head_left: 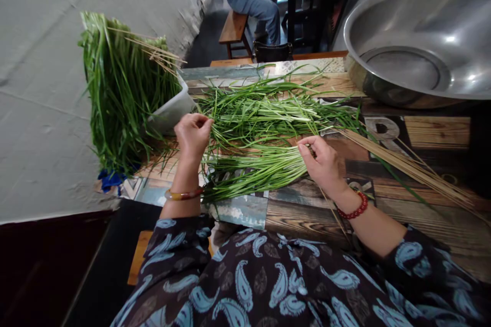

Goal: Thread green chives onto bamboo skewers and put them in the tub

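Note:
Long green garlic chives (pixel 264 166) lie in a near bunch on the table, their pale stem ends pointing right. My right hand (pixel 324 163) is closed at those pale ends, thumb and fingertips pinching them. Its palm side is hidden, and a thin stick (pixel 334 212) runs out below the wrist. To the left, my left hand (pixel 193 135) is raised with thumb and forefinger pinched together near the leaf tips; whatever is between them is too small to make out. A looser pile of chives (pixel 276 110) spreads just beyond both hands.
Thin bamboo skewers (pixel 406 166) lie at the right. A big steel basin (pixel 406 69) stands behind them. At the left, a white plastic tub (pixel 174 112) holds skewered chives (pixel 123 87) hanging over its side, against the wall. Beyond the table a person (pixel 253 2) sits on a bench.

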Available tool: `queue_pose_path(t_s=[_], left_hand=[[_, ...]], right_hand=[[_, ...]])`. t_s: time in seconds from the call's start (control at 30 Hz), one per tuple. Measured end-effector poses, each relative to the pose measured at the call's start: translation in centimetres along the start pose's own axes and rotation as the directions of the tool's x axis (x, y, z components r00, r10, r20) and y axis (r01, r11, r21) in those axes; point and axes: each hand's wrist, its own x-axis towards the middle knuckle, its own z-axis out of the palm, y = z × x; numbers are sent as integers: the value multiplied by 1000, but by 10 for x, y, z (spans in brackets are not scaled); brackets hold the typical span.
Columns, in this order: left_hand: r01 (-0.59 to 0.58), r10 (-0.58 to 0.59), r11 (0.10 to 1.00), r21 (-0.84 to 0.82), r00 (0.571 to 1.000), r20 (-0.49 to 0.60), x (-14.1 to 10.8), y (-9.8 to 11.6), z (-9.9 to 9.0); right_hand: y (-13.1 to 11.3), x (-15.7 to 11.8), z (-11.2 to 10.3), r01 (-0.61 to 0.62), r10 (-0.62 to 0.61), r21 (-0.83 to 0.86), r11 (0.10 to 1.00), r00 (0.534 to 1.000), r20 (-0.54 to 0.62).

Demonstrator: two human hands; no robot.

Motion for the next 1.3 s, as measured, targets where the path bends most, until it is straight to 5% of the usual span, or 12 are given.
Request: queue_pose_path(t_s=[0.17, 0.27, 0.4, 0.47, 0.53, 0.63, 0.77, 0.93, 1.3], left_hand=[[-70, 32, 990, -120, 956, -293, 26, 4, -39], [-204, 171, 978, -49, 910, -379, 40, 22, -56], [-438, 486, 870, 224, 837, -253, 32, 70, -50], [-602, 628, 775, 189, 768, -128, 14, 97, -31], [-667, 666, 745, 8, 745, 38, -8, 117, -6], [-537, 615, 774, -336, 765, 193, -37, 131, 31], [-276, 472, 788, -551, 846, 250, -54, 133, 59], [-149, 407, 761, -631, 868, 285, -54, 129, 63], [-135, 443, 712, -689, 848, 291, -59, 128, 60]], right_hand=[[1, 0, 0, 7, -7, 22, 1000, 1000, -7], [1, 0, 0, 2, -2, 29, 1000, 1000, -4], [0, 0, 0, 0, 0, 31, 1000, 1000, -2], [-1, 0, 0, 3, -3, 33, 999, 1000, -2], [-3, 1, -1, 8, -8, 20, 1000, 1000, -1], [-7, 1, -3, 11, -11, -3, 1000, 1000, 5], [-11, 2, -5, 5, -5, 1, 1000, 1000, 10], [-13, 1, -6, -21, 21, 0, 1000, 1000, 20], [-16, 2, -9, -77, 77, 0, 997, 995, 68]])
